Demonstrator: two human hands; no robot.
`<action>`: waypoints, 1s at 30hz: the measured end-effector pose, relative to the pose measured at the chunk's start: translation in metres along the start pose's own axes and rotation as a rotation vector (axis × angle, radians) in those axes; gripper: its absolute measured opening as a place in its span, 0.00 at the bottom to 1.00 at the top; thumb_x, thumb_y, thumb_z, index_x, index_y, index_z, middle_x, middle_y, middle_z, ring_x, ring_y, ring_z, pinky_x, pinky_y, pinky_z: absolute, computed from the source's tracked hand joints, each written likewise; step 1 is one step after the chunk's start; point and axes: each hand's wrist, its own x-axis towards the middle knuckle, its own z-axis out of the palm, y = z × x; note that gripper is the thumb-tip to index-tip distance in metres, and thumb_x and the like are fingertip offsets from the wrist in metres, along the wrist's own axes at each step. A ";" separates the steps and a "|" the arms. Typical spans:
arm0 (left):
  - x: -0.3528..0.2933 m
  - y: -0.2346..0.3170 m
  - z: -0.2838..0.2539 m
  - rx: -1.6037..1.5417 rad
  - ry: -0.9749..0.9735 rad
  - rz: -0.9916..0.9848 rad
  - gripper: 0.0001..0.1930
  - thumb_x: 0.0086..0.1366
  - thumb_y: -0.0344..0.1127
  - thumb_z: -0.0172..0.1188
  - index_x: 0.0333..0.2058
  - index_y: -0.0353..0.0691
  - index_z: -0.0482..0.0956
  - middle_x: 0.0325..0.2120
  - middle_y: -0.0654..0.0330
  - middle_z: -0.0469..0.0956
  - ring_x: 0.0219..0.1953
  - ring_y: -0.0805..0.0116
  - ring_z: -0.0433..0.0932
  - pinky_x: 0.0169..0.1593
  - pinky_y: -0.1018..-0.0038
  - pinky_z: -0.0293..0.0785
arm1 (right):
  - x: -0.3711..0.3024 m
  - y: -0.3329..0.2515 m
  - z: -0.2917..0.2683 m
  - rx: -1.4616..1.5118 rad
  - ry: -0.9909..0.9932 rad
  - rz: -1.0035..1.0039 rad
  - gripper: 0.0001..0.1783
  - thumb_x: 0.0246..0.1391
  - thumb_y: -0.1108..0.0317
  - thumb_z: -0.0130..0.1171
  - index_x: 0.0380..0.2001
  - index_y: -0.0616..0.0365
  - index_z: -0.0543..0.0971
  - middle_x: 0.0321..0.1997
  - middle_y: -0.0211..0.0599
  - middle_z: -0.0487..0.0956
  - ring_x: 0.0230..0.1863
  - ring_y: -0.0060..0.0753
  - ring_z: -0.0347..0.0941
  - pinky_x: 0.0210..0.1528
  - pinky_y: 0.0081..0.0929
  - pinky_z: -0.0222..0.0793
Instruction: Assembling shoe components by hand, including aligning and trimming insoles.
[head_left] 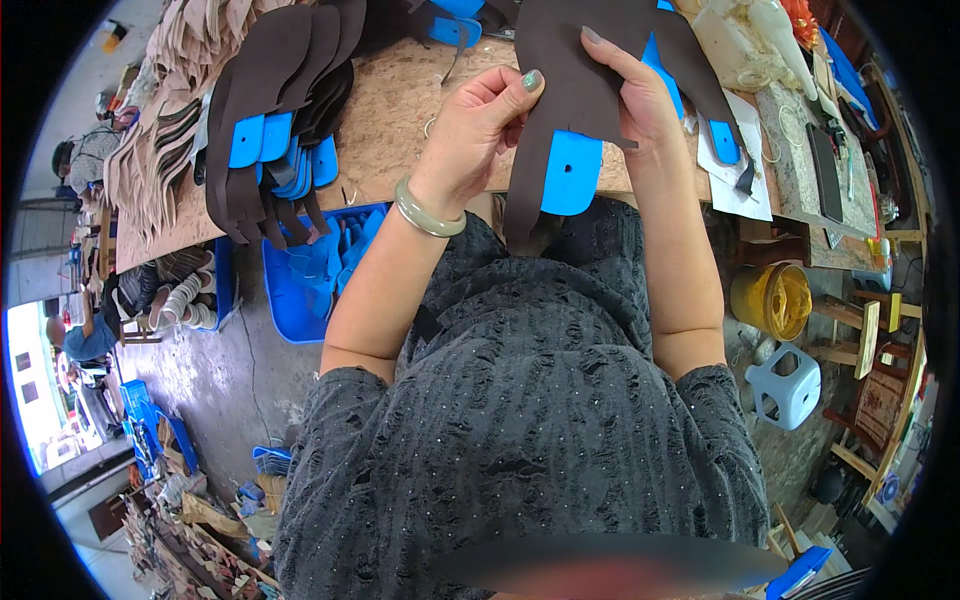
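In front of me both hands hold up a flat, dark brown shoe-upper piece with curved cut edges. A blue tab with a small hole hangs at its lower end, between two brown strips. My left hand pinches the left edge between thumb and curled fingers, and a pale bangle circles that wrist. At the right edge, my right hand grips the piece with its thumb on top and the fingers hidden beneath. More brown pieces with blue tabs lie just to the right.
An overlapping stack of similar brown pieces covers the wooden table at left, beside beige layered pieces. Below stands a blue bin of blue scraps. At right are a phone-like black slab, a yellow bucket and a stool.
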 end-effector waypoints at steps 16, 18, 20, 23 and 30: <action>-0.005 -0.013 0.009 -0.154 -0.055 -0.049 0.20 0.63 0.55 0.58 0.37 0.42 0.74 0.24 0.70 0.74 0.24 0.84 0.71 0.30 0.87 0.69 | -0.001 0.020 -0.005 0.051 -0.182 -0.069 0.18 0.57 0.66 0.58 0.47 0.65 0.73 0.42 0.43 0.80 0.39 0.33 0.80 0.38 0.26 0.80; -0.006 -0.014 0.009 -0.210 -0.118 -0.032 0.22 0.63 0.55 0.57 0.40 0.40 0.73 0.26 0.69 0.75 0.27 0.83 0.74 0.32 0.86 0.73 | -0.002 0.021 -0.003 0.132 -0.287 -0.031 0.16 0.57 0.66 0.58 0.46 0.64 0.74 0.41 0.42 0.80 0.38 0.31 0.81 0.37 0.26 0.80; -0.004 -0.017 0.005 -0.224 -0.127 -0.034 0.22 0.63 0.55 0.57 0.41 0.39 0.73 0.28 0.68 0.76 0.29 0.82 0.75 0.33 0.85 0.74 | -0.002 0.020 -0.003 0.139 -0.311 -0.028 0.16 0.57 0.67 0.58 0.47 0.64 0.74 0.41 0.42 0.80 0.39 0.32 0.80 0.38 0.26 0.80; -0.004 -0.014 0.005 -0.270 -0.151 -0.060 0.23 0.64 0.54 0.57 0.43 0.37 0.72 0.32 0.64 0.77 0.32 0.80 0.78 0.35 0.82 0.77 | 0.005 0.021 -0.013 0.111 -0.250 -0.084 0.17 0.58 0.68 0.58 0.48 0.64 0.73 0.44 0.43 0.79 0.41 0.33 0.80 0.41 0.27 0.80; -0.008 -0.011 0.007 -0.208 -0.163 -0.073 0.29 0.65 0.60 0.50 0.50 0.39 0.71 0.36 0.63 0.78 0.35 0.77 0.80 0.35 0.81 0.81 | 0.010 0.023 -0.015 0.068 -0.218 -0.182 0.19 0.58 0.69 0.57 0.52 0.64 0.71 0.47 0.44 0.78 0.46 0.35 0.78 0.46 0.29 0.79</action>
